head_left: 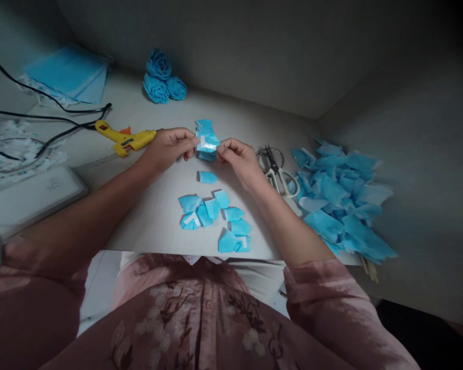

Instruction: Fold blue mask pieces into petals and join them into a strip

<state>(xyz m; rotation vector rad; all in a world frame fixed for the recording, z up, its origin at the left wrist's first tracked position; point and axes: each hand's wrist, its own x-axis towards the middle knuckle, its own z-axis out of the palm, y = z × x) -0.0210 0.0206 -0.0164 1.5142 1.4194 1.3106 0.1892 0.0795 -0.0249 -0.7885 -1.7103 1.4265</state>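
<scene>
My left hand (170, 146) and my right hand (237, 156) pinch a small stack of folded blue paper pieces (206, 139) between their fingertips, held just above the white table (154, 226). One loose blue piece (207, 177) lies right below the hands. Nearer to me, several folded blue pieces (216, 221) lie in a cluster on the table. Both hands have their fingers curled closed on the stack.
A yellow glue gun (125, 140) with a black cord lies left of my left hand. Scissors (278, 172) rest right of my right hand. A heap of blue paper scraps (339, 198) fills the right side. Blue paper roses (162, 77) and blue sheets (69, 72) sit at the back.
</scene>
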